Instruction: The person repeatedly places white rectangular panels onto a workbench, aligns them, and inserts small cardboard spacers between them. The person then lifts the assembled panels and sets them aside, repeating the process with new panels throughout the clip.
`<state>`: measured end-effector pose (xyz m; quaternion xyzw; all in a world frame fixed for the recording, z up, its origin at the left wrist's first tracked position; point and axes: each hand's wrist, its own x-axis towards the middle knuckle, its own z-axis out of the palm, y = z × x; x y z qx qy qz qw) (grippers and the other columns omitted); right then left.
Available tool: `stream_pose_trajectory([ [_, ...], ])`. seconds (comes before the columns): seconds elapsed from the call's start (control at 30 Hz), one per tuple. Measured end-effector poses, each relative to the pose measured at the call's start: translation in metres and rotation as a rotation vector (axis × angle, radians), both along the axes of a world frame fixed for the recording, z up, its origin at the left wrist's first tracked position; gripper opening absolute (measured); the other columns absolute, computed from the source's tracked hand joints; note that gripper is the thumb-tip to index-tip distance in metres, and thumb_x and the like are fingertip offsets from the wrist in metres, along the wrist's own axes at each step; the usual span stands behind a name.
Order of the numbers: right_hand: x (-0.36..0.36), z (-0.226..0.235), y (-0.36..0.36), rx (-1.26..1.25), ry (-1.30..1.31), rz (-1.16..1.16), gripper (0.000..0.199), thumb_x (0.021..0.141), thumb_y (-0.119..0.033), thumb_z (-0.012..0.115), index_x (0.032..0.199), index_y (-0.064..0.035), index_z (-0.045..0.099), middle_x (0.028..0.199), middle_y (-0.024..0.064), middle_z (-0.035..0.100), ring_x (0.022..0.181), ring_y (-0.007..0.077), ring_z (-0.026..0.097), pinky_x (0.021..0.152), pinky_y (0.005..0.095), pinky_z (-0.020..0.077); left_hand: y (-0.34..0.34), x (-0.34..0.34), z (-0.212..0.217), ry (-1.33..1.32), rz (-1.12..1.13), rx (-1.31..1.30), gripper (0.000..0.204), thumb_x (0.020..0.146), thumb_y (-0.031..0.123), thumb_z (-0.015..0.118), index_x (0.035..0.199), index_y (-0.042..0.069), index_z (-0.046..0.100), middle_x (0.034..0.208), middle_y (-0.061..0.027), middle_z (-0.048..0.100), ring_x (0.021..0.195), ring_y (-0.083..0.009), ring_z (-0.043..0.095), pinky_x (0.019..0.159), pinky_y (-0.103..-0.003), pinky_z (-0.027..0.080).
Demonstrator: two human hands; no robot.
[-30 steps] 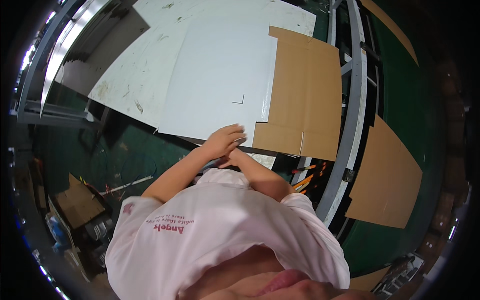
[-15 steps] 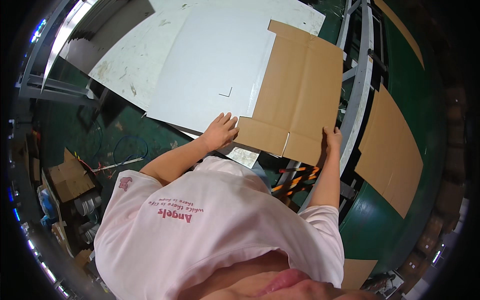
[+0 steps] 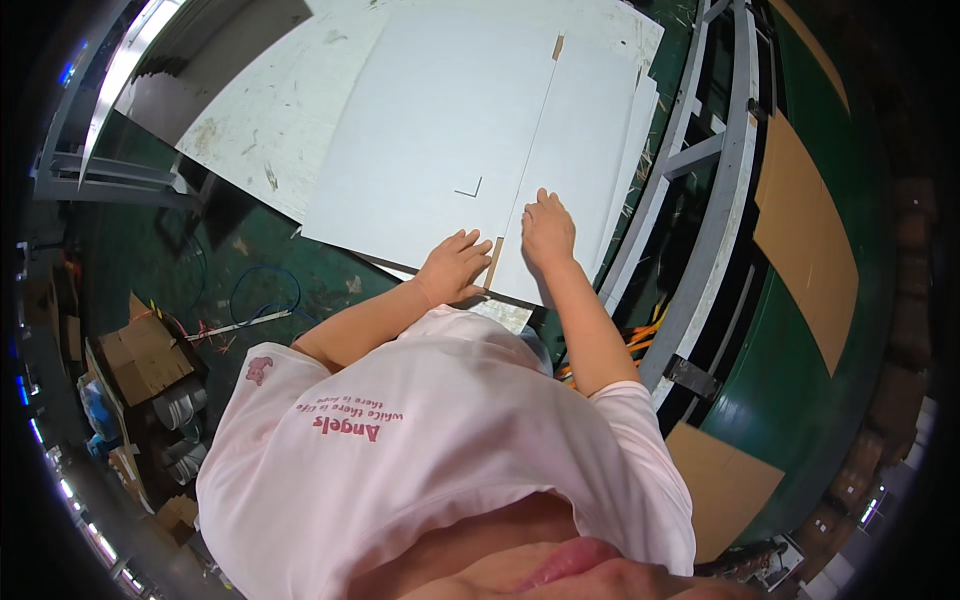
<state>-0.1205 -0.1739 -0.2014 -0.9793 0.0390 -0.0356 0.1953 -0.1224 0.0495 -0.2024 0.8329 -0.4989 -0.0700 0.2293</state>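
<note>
A carton blank (image 3: 400,150), white on its upper side, lies on the table with its right panel (image 3: 585,150) folded over to the left. The panel's edge meets the other panel along a straight seam, and brown strips show at both ends of it. My left hand (image 3: 453,268) rests open, fingers spread, on the near edge of the blank, left of the seam. My right hand (image 3: 548,232) presses down on the folded panel just right of the seam, its fingers bent and close together, gripping nothing that I can see.
Under the blank is a scuffed white tabletop (image 3: 240,150). Along the right runs a grey metal frame (image 3: 690,250), and beyond it a green conveyor belt (image 3: 760,400) carries brown cardboard sheets (image 3: 808,235). Cardboard scraps (image 3: 145,355) and cables lie at the left.
The brown right panel has been folded over to the left, so its white side now faces up. My right hand moved left from its outer edge onto it. Sheets on the belt shifted nearer.
</note>
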Motion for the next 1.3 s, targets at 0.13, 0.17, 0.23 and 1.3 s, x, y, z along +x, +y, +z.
stream_pose_trajectory([
  [0.13, 0.007, -0.009, -0.023, 0.017, -0.055, -0.201, 0.041, 0.083, -0.034, 0.065, 0.116, -0.0086, 0.063, 0.141, 0.0192, 0.041, 0.134, 0.0392, 0.031, 0.11, 0.0565, 0.0181, 0.02, 0.067, -0.011, -0.018, 0.333, 0.047, 0.048, 0.071, 0.028, 0.074, 0.11, 0.005, 0.058, 0.131, -0.0187, 0.049, 0.125, -0.0376, 0.042, 0.107, -0.058, 0.026],
  [0.17, 0.012, -0.012, -0.026, -0.032, -0.106, -0.28, 0.047, 0.083, -0.036, 0.066, 0.122, -0.0103, 0.061, 0.144, 0.0188, 0.038, 0.136, 0.0395, 0.028, 0.111, 0.0574, 0.0145, 0.028, 0.103, -0.007, 0.035, 0.595, 0.216, 0.054, 0.077, 0.031, 0.07, 0.121, 0.004, 0.054, 0.139, -0.0214, 0.041, 0.132, -0.0391, 0.033, 0.107, -0.061, 0.021],
  [0.23, 0.035, -0.012, -0.048, -0.008, -0.024, -0.478, 0.072, 0.073, -0.047, 0.073, 0.133, -0.0112, 0.052, 0.148, 0.0235, 0.029, 0.139, 0.0421, 0.02, 0.112, 0.0572, 0.0115, 0.059, 0.183, -0.041, -0.166, 1.026, 0.289, 0.067, 0.087, 0.044, 0.057, 0.138, 0.004, 0.042, 0.148, -0.0249, 0.028, 0.138, -0.0403, 0.023, 0.108, -0.061, 0.018],
  [1.3, 0.049, -0.023, -0.166, 1.037, -0.051, -0.781, 0.056, 0.068, -0.008, 0.082, 0.11, 0.0056, 0.046, 0.099, 0.0123, 0.06, 0.086, 0.0165, 0.058, 0.075, 0.0299, 0.0504, 0.024, 0.372, -0.034, 0.087, 1.46, 0.284, 0.076, 0.086, 0.073, 0.037, 0.082, 0.004, 0.069, 0.087, -0.0158, 0.067, 0.084, -0.0332, 0.06, 0.078, -0.043, 0.045],
])
